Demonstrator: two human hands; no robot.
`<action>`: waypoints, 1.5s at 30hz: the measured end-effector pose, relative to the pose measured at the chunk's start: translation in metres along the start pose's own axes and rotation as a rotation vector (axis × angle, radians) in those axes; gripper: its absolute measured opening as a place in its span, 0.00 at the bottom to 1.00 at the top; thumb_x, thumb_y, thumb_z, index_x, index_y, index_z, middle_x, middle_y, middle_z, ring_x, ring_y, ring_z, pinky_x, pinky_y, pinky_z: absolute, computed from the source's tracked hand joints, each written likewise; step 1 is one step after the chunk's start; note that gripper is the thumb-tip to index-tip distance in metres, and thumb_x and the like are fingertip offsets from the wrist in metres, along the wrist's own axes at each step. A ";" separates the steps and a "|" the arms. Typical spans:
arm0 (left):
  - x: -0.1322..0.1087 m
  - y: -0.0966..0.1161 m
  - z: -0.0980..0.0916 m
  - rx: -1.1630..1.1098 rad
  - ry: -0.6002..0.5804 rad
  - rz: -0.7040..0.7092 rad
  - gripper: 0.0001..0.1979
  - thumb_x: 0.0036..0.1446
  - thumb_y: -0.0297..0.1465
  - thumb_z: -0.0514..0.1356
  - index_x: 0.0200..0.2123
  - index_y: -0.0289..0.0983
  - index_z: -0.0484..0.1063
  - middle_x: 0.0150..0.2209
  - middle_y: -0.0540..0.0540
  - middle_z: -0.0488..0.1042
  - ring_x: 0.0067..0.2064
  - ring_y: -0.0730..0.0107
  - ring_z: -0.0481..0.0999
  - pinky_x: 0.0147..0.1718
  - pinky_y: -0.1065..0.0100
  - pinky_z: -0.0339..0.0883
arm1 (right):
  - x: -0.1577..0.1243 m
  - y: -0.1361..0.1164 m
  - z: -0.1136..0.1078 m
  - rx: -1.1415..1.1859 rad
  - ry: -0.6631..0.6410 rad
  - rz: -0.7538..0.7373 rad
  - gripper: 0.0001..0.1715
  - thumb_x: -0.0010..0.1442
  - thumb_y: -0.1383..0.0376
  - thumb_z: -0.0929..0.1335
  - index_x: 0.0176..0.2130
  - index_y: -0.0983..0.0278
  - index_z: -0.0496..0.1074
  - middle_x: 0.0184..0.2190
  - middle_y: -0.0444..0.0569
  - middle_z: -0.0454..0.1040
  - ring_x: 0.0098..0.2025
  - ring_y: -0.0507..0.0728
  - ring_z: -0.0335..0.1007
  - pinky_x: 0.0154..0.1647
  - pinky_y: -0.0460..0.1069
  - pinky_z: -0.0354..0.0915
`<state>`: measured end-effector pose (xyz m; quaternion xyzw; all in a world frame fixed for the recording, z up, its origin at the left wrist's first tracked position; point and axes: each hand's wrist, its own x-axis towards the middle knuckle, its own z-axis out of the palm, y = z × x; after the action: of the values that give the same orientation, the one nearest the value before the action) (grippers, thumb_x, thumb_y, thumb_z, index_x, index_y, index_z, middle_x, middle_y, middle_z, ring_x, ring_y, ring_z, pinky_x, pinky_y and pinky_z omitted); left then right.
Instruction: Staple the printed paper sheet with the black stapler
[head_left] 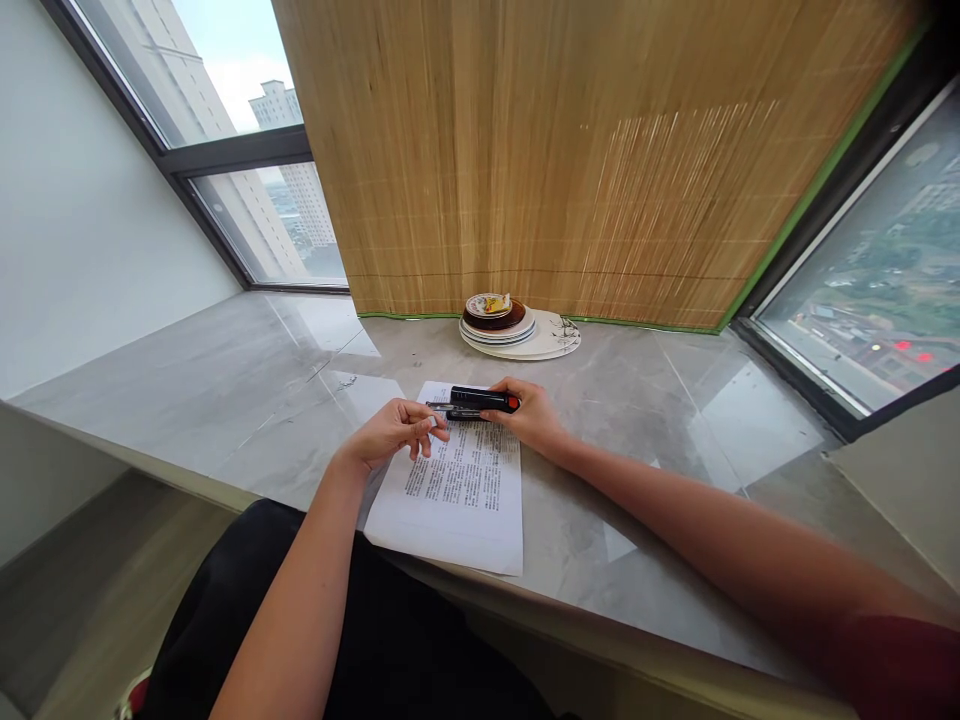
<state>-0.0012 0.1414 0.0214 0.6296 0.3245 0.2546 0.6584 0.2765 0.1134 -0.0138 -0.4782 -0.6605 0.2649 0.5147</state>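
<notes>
A black stapler (pixel 472 399) with a red patch at its right end lies across the top of a printed paper sheet (pixel 457 540). My right hand (pixel 529 412) is wrapped around the stapler's right end, thumb on the near side. A thin metal part (pixel 441 406) juts from the stapler's left end. Beside that part is my left hand (pixel 397 432), thumb and index finger pinched together, the other fingers curled. Whatever sits in this pinch is too small to make out.
Stacked plates (pixel 499 325) stand on white oval boards (pixel 555 338) at the back of the grey stone ledge (pixel 637 400). Behind them hangs a bamboo blind (pixel 525 150), with windows on both sides. The ledge's front edge runs just above my lap.
</notes>
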 end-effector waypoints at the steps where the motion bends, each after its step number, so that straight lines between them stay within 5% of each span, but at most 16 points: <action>1: 0.000 0.000 0.000 0.016 -0.016 0.017 0.21 0.54 0.44 0.73 0.40 0.30 0.82 0.38 0.34 0.84 0.24 0.72 0.78 0.18 0.76 0.66 | 0.000 0.002 0.000 -0.002 -0.008 0.001 0.14 0.50 0.61 0.78 0.37 0.63 0.79 0.34 0.45 0.81 0.35 0.56 0.75 0.39 0.50 0.68; 6: -0.001 0.003 0.003 0.079 -0.040 0.064 0.18 0.54 0.41 0.73 0.38 0.31 0.83 0.36 0.34 0.84 0.25 0.68 0.80 0.20 0.74 0.69 | 0.000 -0.001 0.000 -0.088 -0.029 -0.060 0.16 0.52 0.58 0.79 0.38 0.62 0.79 0.34 0.46 0.81 0.35 0.57 0.76 0.38 0.51 0.69; 12: -0.001 0.009 0.013 0.097 -0.072 0.085 0.20 0.50 0.42 0.75 0.39 0.32 0.85 0.36 0.34 0.84 0.33 0.58 0.84 0.26 0.70 0.73 | -0.020 -0.030 0.004 -0.280 0.040 -0.619 0.23 0.62 0.56 0.75 0.55 0.60 0.74 0.53 0.55 0.78 0.56 0.62 0.72 0.58 0.58 0.66; 18: 0.000 0.013 0.030 0.225 -0.147 0.094 0.13 0.45 0.37 0.78 0.30 0.34 0.86 0.29 0.41 0.83 0.30 0.66 0.79 0.31 0.71 0.70 | -0.038 -0.032 0.015 -0.508 -0.083 -0.970 0.19 0.67 0.64 0.72 0.57 0.55 0.74 0.47 0.46 0.81 0.46 0.56 0.74 0.49 0.54 0.66; 24: 0.004 0.012 0.037 0.271 -0.189 0.086 0.16 0.44 0.40 0.77 0.32 0.33 0.86 0.28 0.42 0.83 0.30 0.63 0.79 0.30 0.69 0.70 | -0.040 -0.036 0.016 -0.451 -0.029 -1.007 0.14 0.67 0.66 0.72 0.52 0.57 0.76 0.42 0.44 0.82 0.39 0.53 0.74 0.43 0.53 0.65; 29: -0.010 0.027 0.022 0.272 -0.090 0.201 0.27 0.45 0.42 0.77 0.48 0.35 0.84 0.42 0.37 0.84 0.43 0.53 0.83 0.41 0.62 0.77 | -0.021 -0.037 0.003 -0.321 0.073 -0.798 0.08 0.66 0.67 0.72 0.46 0.59 0.76 0.40 0.46 0.81 0.42 0.55 0.74 0.46 0.53 0.67; 33: -0.010 0.034 -0.014 0.418 0.389 0.288 0.19 0.61 0.43 0.67 0.48 0.36 0.83 0.39 0.38 0.84 0.42 0.57 0.83 0.40 0.64 0.77 | 0.012 -0.007 -0.030 -0.319 0.241 -0.342 0.02 0.61 0.66 0.71 0.37 0.61 0.75 0.35 0.47 0.79 0.37 0.57 0.73 0.44 0.54 0.67; 36: 0.015 0.029 -0.045 0.653 0.586 0.215 0.13 0.62 0.39 0.65 0.42 0.35 0.82 0.37 0.40 0.84 0.41 0.55 0.82 0.41 0.61 0.78 | 0.030 0.028 -0.056 -0.382 0.275 -0.012 0.02 0.52 0.67 0.71 0.31 0.62 0.74 0.29 0.46 0.78 0.32 0.57 0.72 0.38 0.52 0.65; 40: 0.062 0.014 -0.073 0.999 0.525 0.175 0.13 0.61 0.29 0.60 0.45 0.34 0.81 0.47 0.36 0.82 0.52 0.50 0.79 0.60 0.50 0.68 | 0.036 0.056 -0.070 -0.476 0.232 0.208 0.04 0.47 0.68 0.69 0.29 0.62 0.73 0.27 0.46 0.78 0.30 0.56 0.71 0.36 0.50 0.64; 45: 0.093 -0.010 -0.089 0.967 0.402 0.227 0.24 0.60 0.29 0.59 0.60 0.34 0.72 0.69 0.35 0.64 0.72 0.52 0.59 0.71 0.53 0.49 | 0.036 0.059 -0.068 -0.542 0.227 0.244 0.03 0.47 0.68 0.68 0.27 0.62 0.72 0.26 0.46 0.76 0.29 0.56 0.70 0.35 0.49 0.63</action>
<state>-0.0066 0.2687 0.0018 0.8311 0.4541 0.2613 0.1865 0.3603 0.1598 -0.0255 -0.7001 -0.5831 0.0840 0.4034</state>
